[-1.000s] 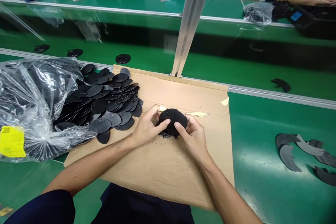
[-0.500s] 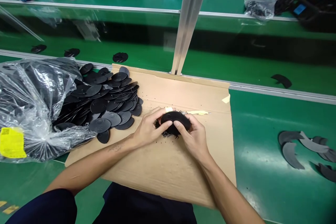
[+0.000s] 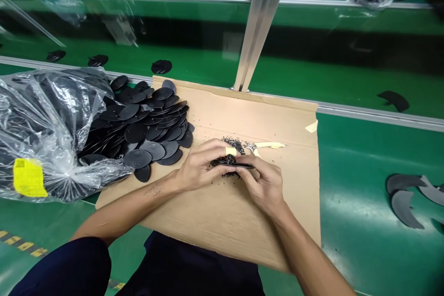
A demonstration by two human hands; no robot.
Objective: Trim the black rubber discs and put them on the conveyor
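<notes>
Between my two hands is a thin black plastic disc point(image 3: 233, 163), seen nearly edge-on, with a small raised part at its middle. My left hand point(image 3: 203, 162) pinches its left side; a finger there wears yellow tape. My right hand point(image 3: 265, 179) grips the right side with thumb below and fingers above. Small black plastic bits point(image 3: 233, 142) lie on the cardboard sheet point(image 3: 211, 212) behind and below the disc. Just beyond my right hand rest nippers with pale yellow handles point(image 3: 268, 145).
Left of my hands, a heap of black oval discs point(image 3: 152, 120) spills from a clear plastic bag point(image 3: 45, 134) with a yellow label. Curved grey-black pieces point(image 3: 405, 208) lie at right on the green table point(image 3: 354, 157). A metal post point(image 3: 262, 32) rises behind the cardboard.
The disc has tilted from showing its broad face to nearly edge-on, uncovering the bits and nippers' jaws. Both hands keep hold of it. The camera view has shifted.
</notes>
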